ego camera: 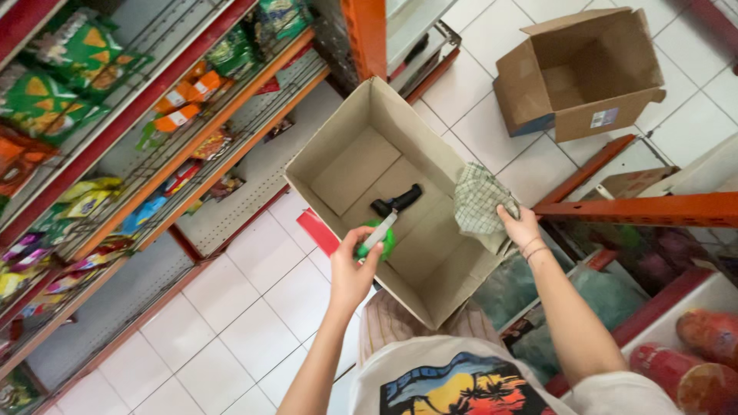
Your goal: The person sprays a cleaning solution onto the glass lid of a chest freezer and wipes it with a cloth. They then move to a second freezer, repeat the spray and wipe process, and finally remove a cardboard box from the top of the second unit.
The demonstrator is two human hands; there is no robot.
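My left hand [352, 270] grips a green spray bottle [382, 234] with a black trigger head [397, 203], held over the open mouth of a brown cardboard box [347, 174]. My right hand [520, 226] holds a green checked cloth [479, 199] at the box's right rim. The inside of the box shows only bare flaps. The box stands in front of me, above my striped trousers.
Shop shelves [192, 146] with snack bags run along the left. A second open cardboard box [581, 71] lies on the white tiled floor [254, 323] at the upper right. An orange rack [653, 209] with red packs [707, 338] is on the right.
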